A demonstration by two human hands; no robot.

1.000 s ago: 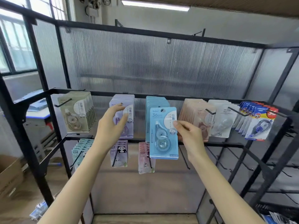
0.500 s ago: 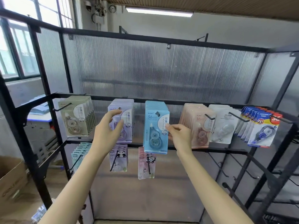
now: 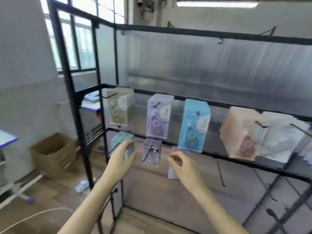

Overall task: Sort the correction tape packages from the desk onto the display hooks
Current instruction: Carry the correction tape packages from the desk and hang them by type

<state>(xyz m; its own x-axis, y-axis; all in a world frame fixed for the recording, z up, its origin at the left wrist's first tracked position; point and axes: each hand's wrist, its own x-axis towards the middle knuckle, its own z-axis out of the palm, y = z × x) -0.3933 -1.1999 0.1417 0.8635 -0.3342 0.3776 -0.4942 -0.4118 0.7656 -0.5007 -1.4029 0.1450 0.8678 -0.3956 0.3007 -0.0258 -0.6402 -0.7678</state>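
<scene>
Where it hangs hooked, blue correction tape package point(image 3: 194, 125), blurred, hands point(image 3: 121, 159) below.

— Top row of packs: beige point(image 3: 118, 109), lilac point(image 3: 158, 117), sky blue point(image 3: 194, 125), peach-pink point(image 3: 243, 134), white point(image 3: 282, 137).
— Below: pale teal point(image 3: 120, 138), then lilac with a black-and-white panda print point(image 3: 151, 152).
— Black rack frame point(image 3: 81, 115), ribbed grey backing panel point(image 3: 211, 65).
— Brown cardboard box point(image 3: 54, 154), wood-tone floor point(image 3: 50, 200).

Five package stacks point(image 3: 194, 125) are hanging side by side on the rack's point(image 3: 211, 103) upper hooks, three smaller stacks point(image 3: 151, 152) hanging below them, both hands hovering in front of that lower row, a cardboard box point(image 3: 54, 153) sitting on the floor left of the rack.
</scene>
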